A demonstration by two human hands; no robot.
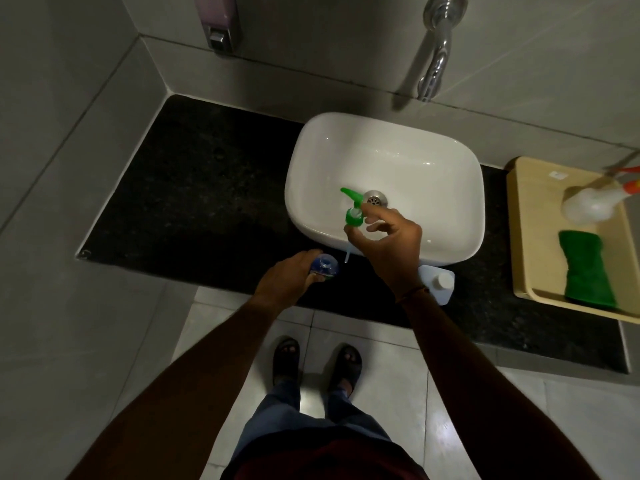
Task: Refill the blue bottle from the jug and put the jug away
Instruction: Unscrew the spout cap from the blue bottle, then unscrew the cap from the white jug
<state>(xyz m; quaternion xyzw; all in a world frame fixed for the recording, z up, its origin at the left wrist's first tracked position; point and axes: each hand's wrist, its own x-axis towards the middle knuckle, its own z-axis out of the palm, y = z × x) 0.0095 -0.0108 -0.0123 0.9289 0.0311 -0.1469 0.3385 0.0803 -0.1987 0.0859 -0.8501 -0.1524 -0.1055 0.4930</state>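
Both bare arms reach forward and down. The left hand (286, 276) is low, its fingers curled in a grip. The right hand (388, 237) is raised higher, thumb and fingertips pinched together, a thin band around the wrist.

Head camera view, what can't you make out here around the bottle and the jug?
- Blue bottle: body hidden by the left hand; fill level unreadable.
- Jug: mostly behind the right hand's wrist.
- Pump cap: tube partly hidden by fingers.
- Spray bottle: blurred, cut off by the right edge.
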